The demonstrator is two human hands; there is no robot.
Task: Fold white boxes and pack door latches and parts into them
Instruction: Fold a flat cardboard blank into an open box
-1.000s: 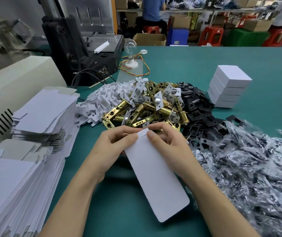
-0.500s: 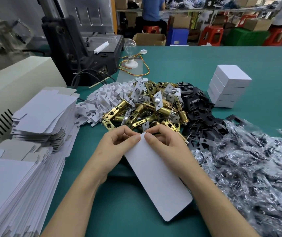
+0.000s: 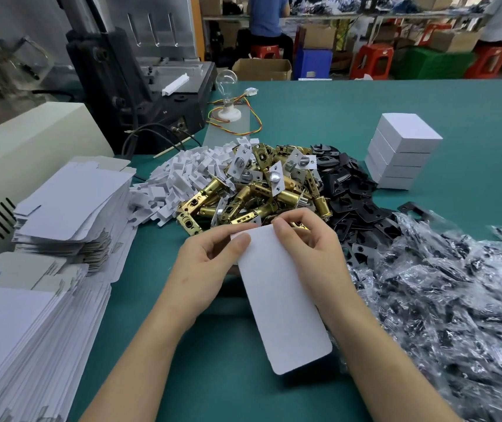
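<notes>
Bright, even light falls from overhead, leaving only soft shadows on the green counter (image 3: pixel 365 117) under the hands. The plastic bags (image 3: pixel 444 300) at right throw white glare and smear toward the frame's edge. Straight lines bow at the borders from the wide lens. The far background looks soft.

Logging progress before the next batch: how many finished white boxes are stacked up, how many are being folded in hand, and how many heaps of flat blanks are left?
Finished white boxes, stacked far right: 4
Box in hand, held by left hand and right hand: box blank: 1
Heaps of flat blanks: rear heap, near heap: 2
Total: 7
</notes>
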